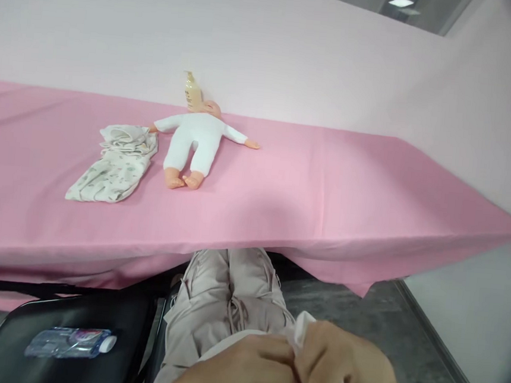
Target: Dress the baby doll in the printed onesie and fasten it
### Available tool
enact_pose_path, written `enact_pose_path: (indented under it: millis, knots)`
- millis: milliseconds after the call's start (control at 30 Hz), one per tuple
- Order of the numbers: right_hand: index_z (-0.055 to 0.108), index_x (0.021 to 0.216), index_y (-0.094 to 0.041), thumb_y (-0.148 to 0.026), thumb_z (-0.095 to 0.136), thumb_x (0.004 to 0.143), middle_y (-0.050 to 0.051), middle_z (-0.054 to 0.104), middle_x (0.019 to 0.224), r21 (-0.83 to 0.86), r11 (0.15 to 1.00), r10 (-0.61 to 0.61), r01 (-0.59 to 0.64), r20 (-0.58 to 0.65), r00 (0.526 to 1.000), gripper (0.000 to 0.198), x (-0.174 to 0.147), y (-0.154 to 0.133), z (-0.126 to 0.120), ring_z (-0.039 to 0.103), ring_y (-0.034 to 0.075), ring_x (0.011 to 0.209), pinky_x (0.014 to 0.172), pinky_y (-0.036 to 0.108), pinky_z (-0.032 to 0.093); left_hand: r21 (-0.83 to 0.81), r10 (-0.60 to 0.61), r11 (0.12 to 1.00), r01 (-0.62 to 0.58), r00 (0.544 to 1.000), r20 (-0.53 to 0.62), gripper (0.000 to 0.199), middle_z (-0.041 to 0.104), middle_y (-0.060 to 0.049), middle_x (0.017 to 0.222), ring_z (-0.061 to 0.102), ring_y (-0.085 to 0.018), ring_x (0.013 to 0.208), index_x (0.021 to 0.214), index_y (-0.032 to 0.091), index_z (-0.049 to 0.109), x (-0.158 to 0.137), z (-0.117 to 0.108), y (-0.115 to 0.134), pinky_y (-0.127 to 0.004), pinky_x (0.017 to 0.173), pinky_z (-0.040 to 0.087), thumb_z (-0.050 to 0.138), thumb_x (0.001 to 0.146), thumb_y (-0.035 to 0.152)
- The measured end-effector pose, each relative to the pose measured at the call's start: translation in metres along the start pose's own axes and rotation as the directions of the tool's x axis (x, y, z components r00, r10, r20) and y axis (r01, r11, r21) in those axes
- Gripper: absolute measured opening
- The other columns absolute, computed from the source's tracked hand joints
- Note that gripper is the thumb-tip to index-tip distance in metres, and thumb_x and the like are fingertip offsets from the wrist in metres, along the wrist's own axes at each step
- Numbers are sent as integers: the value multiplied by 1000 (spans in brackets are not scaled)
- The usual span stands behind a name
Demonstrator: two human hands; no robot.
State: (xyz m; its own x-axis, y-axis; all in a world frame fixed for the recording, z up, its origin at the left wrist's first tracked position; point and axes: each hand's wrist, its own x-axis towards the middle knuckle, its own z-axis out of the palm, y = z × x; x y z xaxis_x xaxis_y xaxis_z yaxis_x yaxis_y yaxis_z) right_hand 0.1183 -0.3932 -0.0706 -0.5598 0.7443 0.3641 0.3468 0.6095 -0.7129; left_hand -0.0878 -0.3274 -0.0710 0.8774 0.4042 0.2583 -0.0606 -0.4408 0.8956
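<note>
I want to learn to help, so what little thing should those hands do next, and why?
Maybe the left hand and right hand should gently spread the white soft thing, because it looks bunched up between them, while the doll lies out of their grasp on the pink cover.

Matt cloth table cover [363,189], glossy plastic bottle [70,344], smooth seat [100,376], matt tissue-like white piece [302,329]
</note>
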Motion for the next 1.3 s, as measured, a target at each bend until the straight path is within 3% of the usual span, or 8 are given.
enact_pose_path:
  millis: [100, 200, 433, 567, 833, 933, 1100, 1300]
  knots:
    - [77, 81, -23, -34, 59, 93, -2, 62, 58, 224, 973, 62, -48, -59, 996, 25, 24, 14, 8, 53, 8, 46, 49, 18, 44, -110, -71, 993, 45, 967, -244, 25, 75, -3, 95, 73, -21, 83, 99, 34, 69, -34, 7, -19, -28, 74, 62, 78, 77, 27]
    - [80, 93, -26, -21, 67, 85, -2, 67, 65, 170, 975, 168, -141, -154, 974, 16, 35, 14, 11, 55, 10, 51, 50, 21, 46, 129, -83, 979, 156, 890, -448, 16, 70, 1, 76, 68, -17, 68, 83, 28, 64, -54, -3, -34, -24, 64, 58, 76, 75, 20]
    - [69, 89, -20, -10, 63, 83, -1, 72, 81, -50, 967, 237, -249, -177, 955, 13, 35, 30, 11, 60, 11, 69, 66, 23, 44, 392, -141, 879, 273, 932, -334, 12, 62, 4, 60, 54, -11, 51, 73, 21, 61, -51, -41, -23, -20, 49, 43, 70, 79, 27]
    - [60, 86, -20, -3, 56, 72, -2, 66, 83, -80, 946, 305, -315, -121, 945, 22, 37, 34, 30, 57, 12, 71, 65, 24, 39, 441, -136, 851, 285, 931, -339, 17, 59, 5, 57, 53, -9, 48, 69, 20, 56, -37, -28, -25, -18, 47, 38, 64, 84, 22]
    - [63, 103, -27, -28, 75, 74, -2, 73, 93, 73, 935, 352, -346, -88, 932, 31, 33, 30, 42, 63, 17, 78, 75, 29, 48, 551, 31, 809, 203, 922, -386, 16, 60, 6, 57, 54, -7, 44, 70, 20, 54, -25, -12, -29, -17, 46, 39, 57, 81, 9]
    - [68, 88, -23, -28, 72, 83, -4, 71, 74, 62, 930, 368, -363, -102, 924, 9, 36, 36, 40, 60, 13, 61, 62, 25, 43, 607, 55, 768, 203, 924, -377, 17, 61, 6, 58, 55, -8, 45, 71, 19, 55, -26, -14, -33, -19, 47, 39, 55, 85, 9]
    - [64, 76, -20, -18, 62, 89, -3, 69, 68, -101, 951, 253, -292, -288, 924, 13, 37, 41, 34, 59, 11, 59, 59, 25, 39, 659, 15, 707, 257, 926, -377, 25, 58, 2, 61, 56, -12, 52, 67, 19, 49, -34, -24, -37, -23, 50, 37, 56, 90, 16]
    - [36, 63, -21, -8, 52, 82, -3, 46, 58, -288, 950, -7, -121, -409, 913, 28, 38, 42, 31, 41, 11, 56, 52, 26, 29, 635, 33, 748, 196, 944, -330, 31, 50, 3, 57, 50, -11, 54, 62, 18, 37, -39, -32, -36, -22, 51, 34, 54, 88, 13]
